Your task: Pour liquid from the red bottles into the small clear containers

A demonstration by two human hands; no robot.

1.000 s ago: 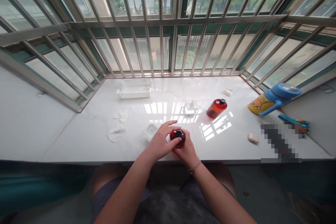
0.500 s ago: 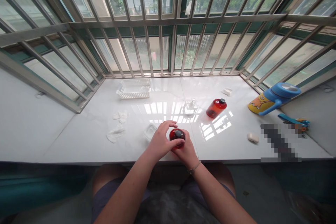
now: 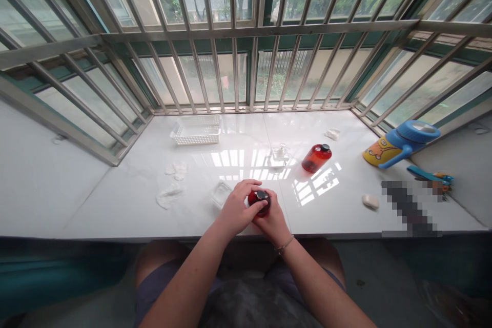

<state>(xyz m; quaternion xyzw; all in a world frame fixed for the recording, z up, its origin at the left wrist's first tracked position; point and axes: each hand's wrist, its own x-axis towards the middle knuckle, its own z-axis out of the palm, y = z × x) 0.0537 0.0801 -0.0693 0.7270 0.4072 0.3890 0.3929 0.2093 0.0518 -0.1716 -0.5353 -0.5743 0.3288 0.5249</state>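
Observation:
Close to the counter's front edge, a translucent red bottle [image 3: 252, 198] with a black cap [image 3: 261, 195] stands between my hands. My right hand [image 3: 275, 220] wraps the bottle's body from the right and below. From the left, my left hand [image 3: 239, 208] closes round the top, its thumb by the near side of the cap and its fingers curled over the far side. Part of the bottle is hidden by my fingers. Just left of my left hand sits a small clear plastic container [image 3: 220, 195], partly covered by that hand.
A second red bottle [image 3: 316, 158] stands right of centre, beside a clear dispenser-like item [image 3: 281, 155]. A white basket [image 3: 197, 138] is at the back left; crumpled tissues [image 3: 169, 195] lie before it. Rightward are a blue-yellow tumbler [image 3: 400, 144], a soap-like pale block [image 3: 370, 202] and a blurred-out patch.
The fingers and thumb of my left hand have closed in around the bottle's top. My right hand and the bottle stay in nearly the same place.

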